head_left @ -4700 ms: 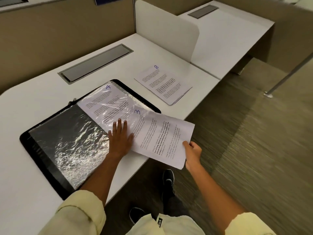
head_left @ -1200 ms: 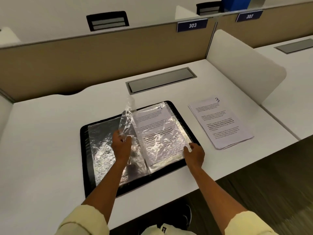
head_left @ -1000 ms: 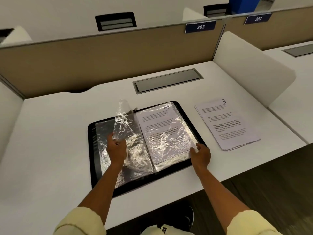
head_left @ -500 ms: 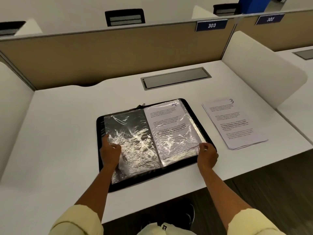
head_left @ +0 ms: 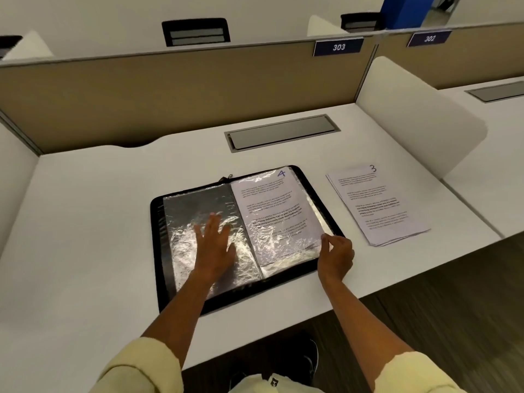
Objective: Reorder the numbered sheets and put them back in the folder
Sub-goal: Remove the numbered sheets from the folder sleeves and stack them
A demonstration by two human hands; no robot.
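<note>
A black folder point(head_left: 158, 251) lies open on the white desk, its clear plastic sleeves spread flat. The left sleeve point(head_left: 181, 219) looks empty and shiny. In the right sleeve sits the sheet numbered 4 point(head_left: 272, 205). My left hand point(head_left: 214, 242) rests flat on the left sleeve with fingers straight and spread. My right hand point(head_left: 336, 252) pinches the lower right corner of the right sleeve. A stack of loose sheets point(head_left: 377, 205) with number 3 on top lies on the desk to the right of the folder.
A grey cable hatch point(head_left: 283, 131) is set into the desk behind the folder. A tan partition point(head_left: 170, 92) runs along the back and a white rounded divider point(head_left: 411, 112) stands at the right. The desk's front edge is near my arms.
My left hand laid the lifted plastic sleeve down to the left and now presses flat on it. My right hand stayed at the right sleeve's lower corner.
</note>
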